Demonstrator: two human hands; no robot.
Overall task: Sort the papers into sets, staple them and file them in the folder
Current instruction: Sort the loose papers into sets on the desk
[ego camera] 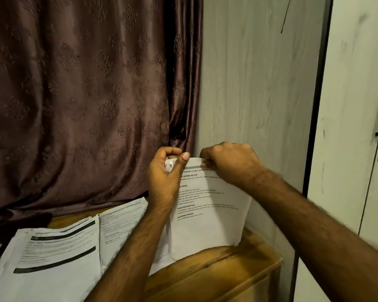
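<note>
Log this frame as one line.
left hand: pinches top corner of paper set | right hand: grips top edge | set: upright on wooden table | stapler: not seen

A dark brown curtain (81, 101) with a leafy pattern hangs behind the wooden table (223, 273). Right of the curtain is a pale wall (260, 83), then a cupboard door (354, 127).

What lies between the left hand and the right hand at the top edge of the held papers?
In the head view, only a short bare stretch of the held papers' top edge separates the left hand and right hand.
</note>
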